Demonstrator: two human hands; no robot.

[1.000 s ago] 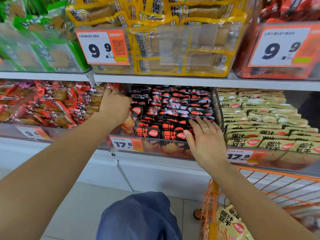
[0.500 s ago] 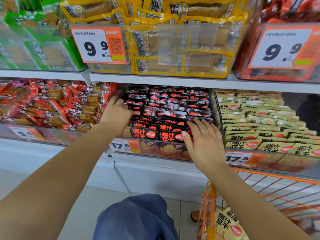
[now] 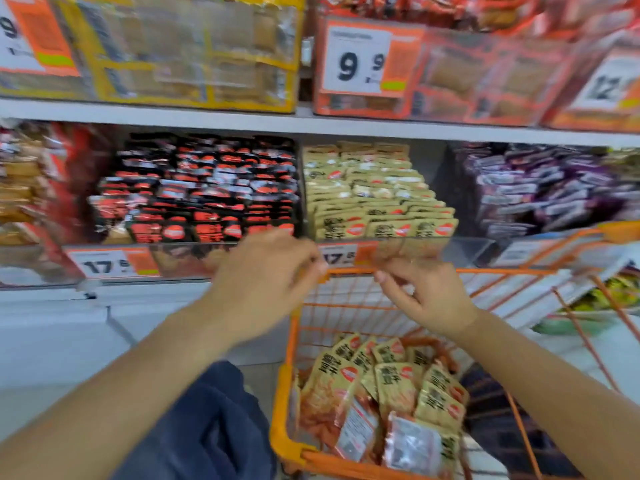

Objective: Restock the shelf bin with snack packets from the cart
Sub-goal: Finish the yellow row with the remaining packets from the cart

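An orange wire cart [image 3: 503,271] stands in front of the shelf, with several beige snack packets [image 3: 391,386] piled inside. On the shelf, a clear bin of matching beige packets [image 3: 375,199] sits directly above the cart, next to a bin of black-and-red packets [image 3: 207,192]. My left hand [image 3: 263,282] hovers at the far left corner of the cart's rim, fingers loosely curled and empty. My right hand [image 3: 427,297] hangs just over the rim, also loosely curled and empty. Both hands are blurred by motion.
A bin of purple packets [image 3: 540,188] sits to the right. Yellow [image 3: 180,53] and orange [image 3: 485,74] bins fill the shelf above. Price tags [image 3: 110,266] line the bin fronts. My knee in blue fabric [image 3: 207,427] is left of the cart.
Both hands have come out of the black-and-red bin and dropped toward the cart's far rim. The view has swung right, bringing the cart and beige bin to the centre.
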